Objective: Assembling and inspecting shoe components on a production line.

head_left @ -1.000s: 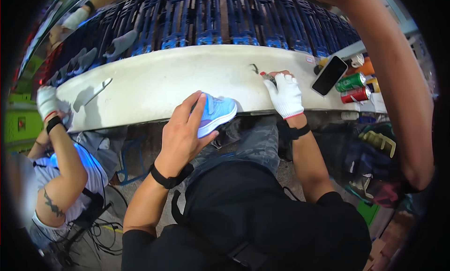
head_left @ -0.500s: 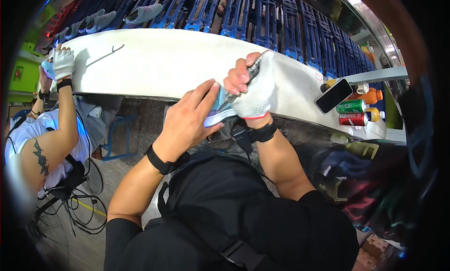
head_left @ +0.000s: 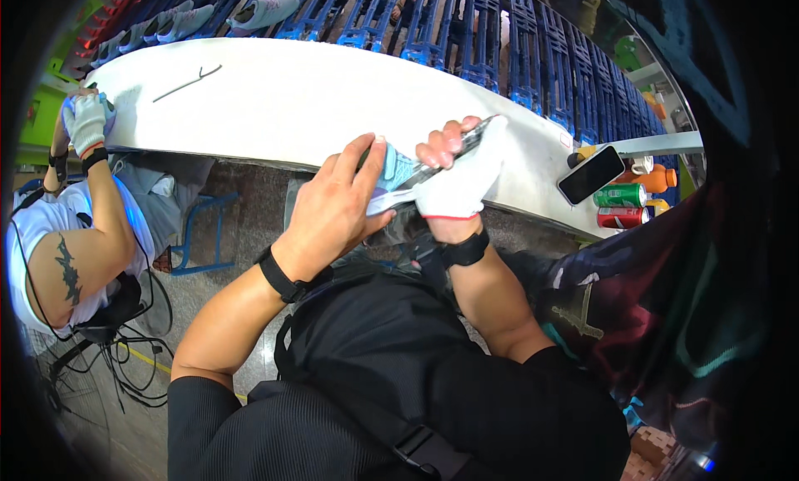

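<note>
At the near edge of a long white table point(head_left: 275, 98), right in front of the person's body, a light blue shoe point(head_left: 394, 171) sits between the two hands; can't tell if it rests on the tabletop or is just held up by the edge. The left hand point(head_left: 331, 202) is bare and has a proper hold on it, fingers laid over the upper and thumb down low by the pale sole; the right hand point(head_left: 462, 177) wears a white glove with bare fingertips, and those are curled tight around a dark slim tool point(head_left: 426, 176), which slants down toward the shoe; that bit is pretty blurry, so whether the tip actually touches is anyone's call. Both wrists have black bands on, fwiw.

Over on the right part of the table lies a black-screened phone point(head_left: 591, 175); just beside it are a green can point(head_left: 620, 195) and a red can point(head_left: 622, 217), both on their sides, with an orange bottle point(head_left: 660, 179) near them. Well off to the left, a thin dark rod point(head_left: 187, 83) lies on the white top; behind the table runs a row of blue racks point(head_left: 474, 44), with some grey shoes point(head_left: 265, 13) at the left end; a co-worker's gloved hand point(head_left: 87, 125) is busy at the table's far left, holding something bluish that's too small to make out.
</note>
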Motion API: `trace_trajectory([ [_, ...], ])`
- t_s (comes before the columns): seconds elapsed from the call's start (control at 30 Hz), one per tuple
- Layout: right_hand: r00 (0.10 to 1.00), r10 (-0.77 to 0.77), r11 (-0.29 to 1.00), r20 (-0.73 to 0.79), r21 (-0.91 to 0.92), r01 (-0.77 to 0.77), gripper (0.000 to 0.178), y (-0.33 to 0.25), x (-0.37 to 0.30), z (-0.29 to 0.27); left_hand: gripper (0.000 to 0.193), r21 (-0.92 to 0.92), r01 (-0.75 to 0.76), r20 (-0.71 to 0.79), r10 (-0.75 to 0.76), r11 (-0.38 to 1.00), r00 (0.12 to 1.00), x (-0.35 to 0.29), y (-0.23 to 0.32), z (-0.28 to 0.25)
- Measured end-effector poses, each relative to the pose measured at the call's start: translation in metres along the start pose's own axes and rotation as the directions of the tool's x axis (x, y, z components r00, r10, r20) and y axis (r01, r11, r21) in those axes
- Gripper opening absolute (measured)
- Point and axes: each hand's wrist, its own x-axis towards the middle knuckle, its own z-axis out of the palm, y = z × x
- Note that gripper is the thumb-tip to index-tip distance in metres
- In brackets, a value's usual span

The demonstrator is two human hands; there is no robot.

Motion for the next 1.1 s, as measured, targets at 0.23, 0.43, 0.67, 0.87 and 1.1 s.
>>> trace_trajectory([
  [0.23,0.951,0.223,0.970,0.215,0.046,-0.238,0.049,0.015,0.003,0.021,0.090,-0.068,-0.052,-0.080,0.046,0.996,0.996,-0.011,-0.009,0.007],
  [0.43,0.913,0.220,0.949,0.343,-0.293,-0.119,0.052,-0.031,0.015,0.028,0.086,0.034,-0.115,-0.108,0.118,0.993,0.987,-0.013,-0.002,0.013],
  [0.67,0.981,-0.080,-0.515,0.174,-0.851,0.109,0.037,-0.128,0.018,-0.049,0.089,-0.017,-0.057,-0.140,0.054,0.998,0.989,-0.023,-0.017,0.025],
  [0.87,0.808,0.186,-0.571,0.560,-0.607,0.552,0.068,-0.104,-0.017,-0.032,0.083,-0.073,-0.028,-0.127,0.018,0.997,0.992,-0.018,-0.009,0.015],
  [1.1,0.746,0.349,-0.286,0.567,-0.694,0.661,0.075,-0.063,-0.019,-0.034,0.065,-0.263,0.159,-0.072,-0.184,0.952,0.980,-0.014,-0.001,0.015],
])
